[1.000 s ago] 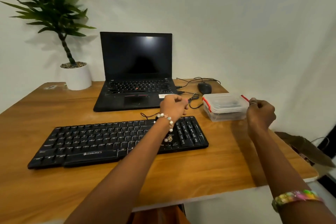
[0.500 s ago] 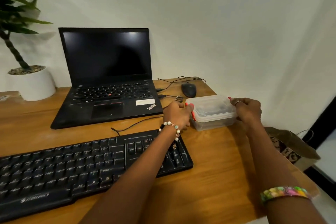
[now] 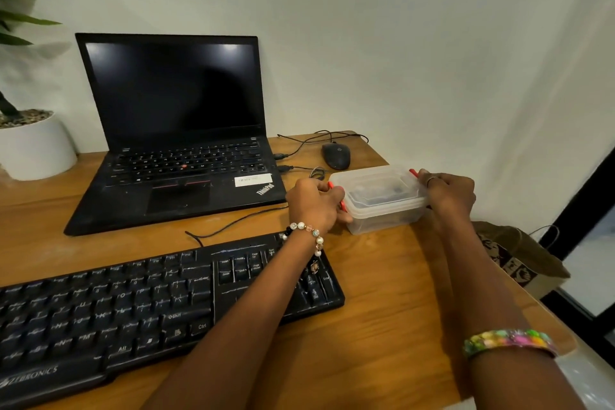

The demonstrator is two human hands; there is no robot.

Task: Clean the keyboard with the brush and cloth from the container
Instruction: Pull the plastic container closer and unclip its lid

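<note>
Wooden worktop (image 3: 382,336) carrying all; black keyboard (image 3: 133,310) near left, under the left forearm; open laptop (image 3: 173,130) far left; lidded clear container (image 3: 379,200) right of centre, dark contents blurred; mouse (image 3: 336,156) just beyond. Left hand (image 3: 312,203) and right hand (image 3: 449,195) each with grip clamped on a red-clipped end of container

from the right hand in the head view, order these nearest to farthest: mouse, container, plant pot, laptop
1. container: gripped at its right end by the right hand
2. mouse: behind the container, to the left
3. laptop: centre-left
4. plant pot: far left edge
</note>
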